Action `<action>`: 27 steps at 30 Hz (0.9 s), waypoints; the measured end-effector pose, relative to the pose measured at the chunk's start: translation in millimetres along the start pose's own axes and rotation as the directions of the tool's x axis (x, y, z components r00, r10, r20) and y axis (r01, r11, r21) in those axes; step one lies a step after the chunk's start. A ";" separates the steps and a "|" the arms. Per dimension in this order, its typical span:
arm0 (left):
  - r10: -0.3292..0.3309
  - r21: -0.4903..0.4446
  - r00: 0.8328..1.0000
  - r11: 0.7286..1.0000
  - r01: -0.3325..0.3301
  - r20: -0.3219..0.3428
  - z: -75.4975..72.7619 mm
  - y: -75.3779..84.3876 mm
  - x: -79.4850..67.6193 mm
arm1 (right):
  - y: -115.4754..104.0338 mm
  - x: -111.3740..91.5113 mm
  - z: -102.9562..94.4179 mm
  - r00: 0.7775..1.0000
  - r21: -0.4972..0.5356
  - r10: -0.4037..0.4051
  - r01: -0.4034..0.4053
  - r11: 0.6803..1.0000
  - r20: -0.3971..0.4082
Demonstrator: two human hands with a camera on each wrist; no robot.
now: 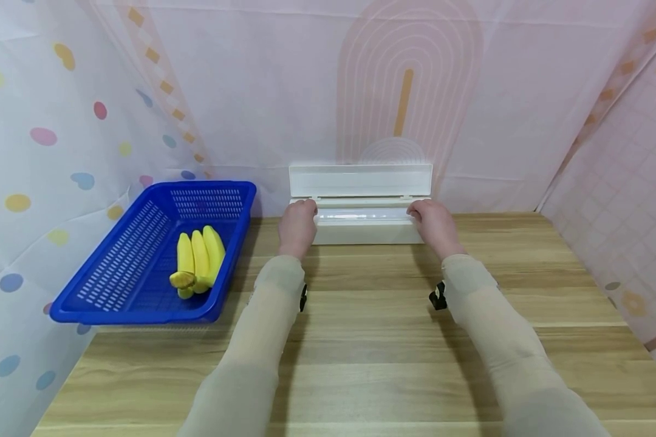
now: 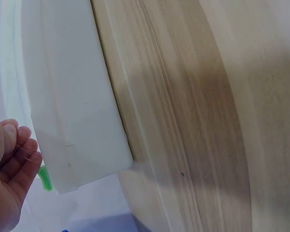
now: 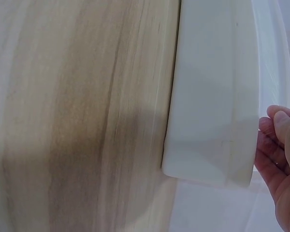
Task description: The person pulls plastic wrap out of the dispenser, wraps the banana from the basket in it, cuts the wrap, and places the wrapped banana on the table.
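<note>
A long white cling film dispenser (image 1: 367,234) stands at the back of the table with its lid (image 1: 361,181) raised. Shiny clear cling film (image 1: 363,214) lies along its opening. At the dispenser's left end, my left hand (image 1: 297,226) pinches the film between thumb and fingers; a clear sheen crosses the fingertips (image 2: 25,140) in the left wrist view. My right hand (image 1: 435,223) pinches the film the same way at the right end, thumb against the curled fingers in the right wrist view. The film's edge itself is hard to make out.
A blue plastic basket (image 1: 82,317) stands on the left of the wooden table (image 1: 366,364), with a bunch of yellow bananas (image 1: 199,260) in it. Patterned cloth (image 1: 251,91) hangs close behind the dispenser and along both sides. A small green part (image 2: 45,178) shows at the dispenser's left end.
</note>
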State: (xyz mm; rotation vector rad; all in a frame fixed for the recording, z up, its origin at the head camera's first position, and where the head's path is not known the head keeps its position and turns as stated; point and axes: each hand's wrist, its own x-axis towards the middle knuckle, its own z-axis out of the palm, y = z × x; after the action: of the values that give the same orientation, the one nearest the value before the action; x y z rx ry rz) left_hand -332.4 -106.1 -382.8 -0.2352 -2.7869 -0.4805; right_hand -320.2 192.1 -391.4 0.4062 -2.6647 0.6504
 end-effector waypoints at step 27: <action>0.098 -0.025 0.995 0.995 -0.098 0.021 -14.4 -3.5 2.8 | -6.0 3.9 -16.1 0.998 -0.015 0.003 -0.002 1.000 0.066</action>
State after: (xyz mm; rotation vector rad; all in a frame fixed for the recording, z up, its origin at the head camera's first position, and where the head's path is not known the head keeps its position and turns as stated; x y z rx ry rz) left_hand -332.0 -114.2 -370.0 -0.3834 -2.7767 -0.4908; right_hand -317.1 194.1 -374.3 0.4273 -2.7314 0.6274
